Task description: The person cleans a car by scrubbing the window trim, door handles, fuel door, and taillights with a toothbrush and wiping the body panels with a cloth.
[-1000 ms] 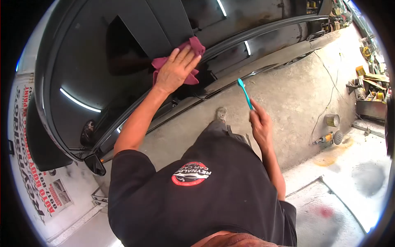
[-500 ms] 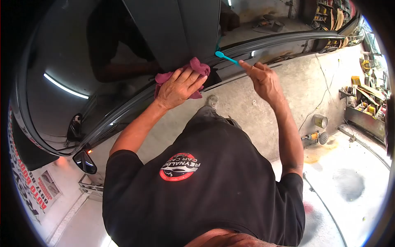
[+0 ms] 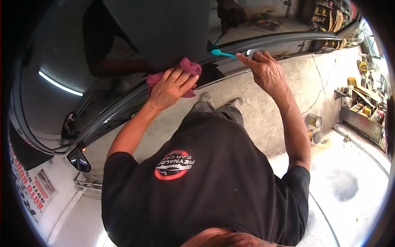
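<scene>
My left hand [image 3: 172, 88] presses a crumpled maroon cloth [image 3: 190, 66] against the side of a glossy black car [image 3: 140, 24], just below the window line. Its fingers curve over the cloth, which bunches out past the fingertips. To the right, my right hand [image 3: 268, 75] grips the handle of a teal toothbrush [image 3: 224, 54], index finger stretched along it. The brush's head points left and lies at the dark trim strip [image 3: 284, 39] under the window. Both hands and the brush are mirrored in the dark glass.
A side mirror [image 3: 79, 160] sticks out at the lower left, before a lettered banner [image 3: 31, 193]. Tools and supplies crowd a metal tray [image 3: 362, 119] on the right. A can [image 3: 314, 120] and a grinder-like tool [image 3: 316, 136] lie on the concrete floor [image 3: 288, 123]. A hose [image 3: 325, 216] crosses the floor.
The toothbrush has shifted slightly left and now lies flatter along the trim. My left hand stays on the cloth. The view has shifted a little, and both shoes now show.
</scene>
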{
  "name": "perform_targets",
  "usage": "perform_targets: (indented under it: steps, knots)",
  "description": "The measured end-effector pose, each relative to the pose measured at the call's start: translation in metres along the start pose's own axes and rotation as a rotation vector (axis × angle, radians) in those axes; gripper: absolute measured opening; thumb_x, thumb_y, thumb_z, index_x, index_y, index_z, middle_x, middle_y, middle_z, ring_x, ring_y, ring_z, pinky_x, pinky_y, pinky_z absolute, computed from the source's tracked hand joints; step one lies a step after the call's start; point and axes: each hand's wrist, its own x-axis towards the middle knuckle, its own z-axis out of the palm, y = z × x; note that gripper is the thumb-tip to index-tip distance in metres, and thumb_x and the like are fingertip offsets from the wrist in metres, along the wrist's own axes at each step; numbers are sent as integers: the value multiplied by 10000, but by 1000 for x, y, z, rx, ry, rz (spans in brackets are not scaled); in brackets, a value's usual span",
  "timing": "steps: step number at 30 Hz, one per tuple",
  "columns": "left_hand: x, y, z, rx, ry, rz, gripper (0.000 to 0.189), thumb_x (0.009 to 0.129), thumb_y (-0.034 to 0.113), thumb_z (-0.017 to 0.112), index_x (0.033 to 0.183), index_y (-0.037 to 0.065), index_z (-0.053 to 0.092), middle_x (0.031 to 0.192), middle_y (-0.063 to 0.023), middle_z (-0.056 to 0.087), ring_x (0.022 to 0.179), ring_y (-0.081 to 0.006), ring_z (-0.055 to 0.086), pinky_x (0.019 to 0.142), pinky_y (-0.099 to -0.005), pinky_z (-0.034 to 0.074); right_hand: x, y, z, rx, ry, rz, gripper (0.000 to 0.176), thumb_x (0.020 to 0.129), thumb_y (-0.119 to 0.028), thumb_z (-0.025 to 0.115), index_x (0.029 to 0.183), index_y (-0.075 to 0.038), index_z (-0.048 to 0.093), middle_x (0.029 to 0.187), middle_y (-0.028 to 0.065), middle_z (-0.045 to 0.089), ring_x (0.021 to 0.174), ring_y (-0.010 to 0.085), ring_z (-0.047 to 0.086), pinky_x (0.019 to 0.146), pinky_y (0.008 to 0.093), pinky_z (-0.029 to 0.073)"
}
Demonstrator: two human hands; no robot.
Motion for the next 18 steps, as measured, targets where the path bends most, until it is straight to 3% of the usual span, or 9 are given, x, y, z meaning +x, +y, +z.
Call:
perform_targets:
  steps: [3, 4, 6, 8, 10, 16, 18]
  knots:
    - [3, 11, 6, 7, 28, -79, 445, 917, 178, 625, 1360, 174, 664, 1373, -50, 599, 1317, -258, 520, 1081, -439, 441, -36, 48, -22, -150, 79, 235, 497, 918, -21, 582, 1340, -255, 704, 927, 35, 641, 875, 244, 640, 730, 361, 569]
    - [8, 16, 7, 15, 38, -85, 451, 915, 175, 623, 1364, 167, 662, 1371, -53, 598, 1317, -266, 519, 1063, -441, 451, -53, 62, -33, -205, 101, 375, 457, 951, -41, 583, 1340, -246, 707, 876, 46, 630, 852, 236, 646, 713, 376, 566]
    - [17, 21, 9, 43, 55, -115, 464, 911, 168, 618, 1373, 152, 656, 1368, -59, 597, 1316, -280, 517, 1028, -445, 471, -89, 89, -47, 7, 260, 518, 399, 990, -68, 628, 1354, -216, 700, 799, 90, 623, 736, 244, 642, 671, 386, 519]
    - [44, 37, 21, 82, 38, -174, 467, 912, 159, 609, 1375, 123, 651, 1370, -80, 594, 1292, -295, 528, 986, -451, 485, -128, 120, -42, 80, 278, 595, 359, 995, -59, 633, 1325, -171, 719, 800, 118, 646, 660, 252, 630, 641, 374, 509]
    - [84, 56, 35, 111, 71, -214, 465, 915, 138, 601, 1376, 98, 648, 1344, -102, 600, 1238, -307, 548, 946, -453, 494, -166, 131, -22, 310, 361, 688, 354, 993, -51, 634, 1322, -152, 719, 801, 129, 651, 657, 209, 623, 644, 357, 502]
    - [246, 117, 85, 103, 209, -244, 499, 898, 93, 594, 1393, 35, 613, 1267, -160, 617, 1067, -324, 592, 856, -433, 499, -256, 153, 0, 511, 342, 869, 360, 987, -35, 623, 1329, -109, 707, 750, 93, 577, 656, 143, 534, 633, 302, 451]
    - [309, 138, 103, 75, 246, -224, 509, 870, 101, 619, 1373, 23, 602, 1223, -145, 625, 979, -294, 596, 803, -418, 494, -274, 167, -3, 629, 312, 997, 356, 1000, -39, 618, 1342, -98, 701, 762, 52, 579, 690, 105, 525, 653, 280, 452]
